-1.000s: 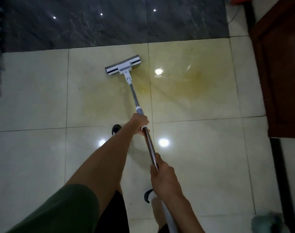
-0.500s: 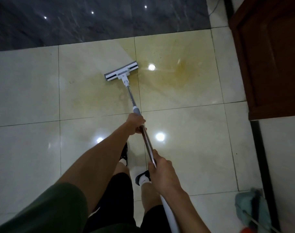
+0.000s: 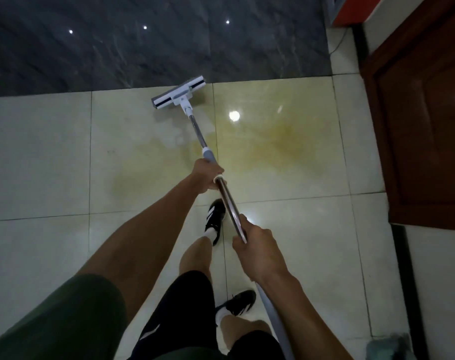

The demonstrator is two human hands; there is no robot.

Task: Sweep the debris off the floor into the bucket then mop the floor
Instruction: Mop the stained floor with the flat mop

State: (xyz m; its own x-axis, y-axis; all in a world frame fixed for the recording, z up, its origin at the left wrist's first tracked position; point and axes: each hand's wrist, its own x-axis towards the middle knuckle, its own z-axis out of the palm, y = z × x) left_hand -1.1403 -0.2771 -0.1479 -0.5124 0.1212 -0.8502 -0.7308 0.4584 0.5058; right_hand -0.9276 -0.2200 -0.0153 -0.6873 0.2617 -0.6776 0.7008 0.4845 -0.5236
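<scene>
- The left hand [image 3: 206, 178] is sitting at the centre of the frame, its fingers curling round the mop pole [image 3: 227, 201] just below the grey collar [image 3: 208, 154].
- The right hand [image 3: 257, 249] is sitting lower and to the right of centre, its fingers and thumb wrapping round the same pole where the shiny metal part is ending.
- The pole is running diagonally from the lower right up towards the upper middle of the frame, passing through both hands.
- The mop head [image 3: 178, 93] is lying flat on the floor [image 3: 39, 157] in the upper middle of the frame, tilting slightly, right at the edge where the pale tiles are meeting the dark marble strip [image 3: 143, 48].
- A yellowish stain [image 3: 280, 141] is spreading over the pale tiles right of centre, just beside the pole and below and to the right of the mop head.
- Two black shoes [image 3: 216, 216] are showing below centre, one ahead of the other, between the two arms.
- A brown wooden door [image 3: 423, 126] is filling the right edge of the frame.
- Something greyish and blurred is showing in the lower right corner; what it is cannot be told.
</scene>
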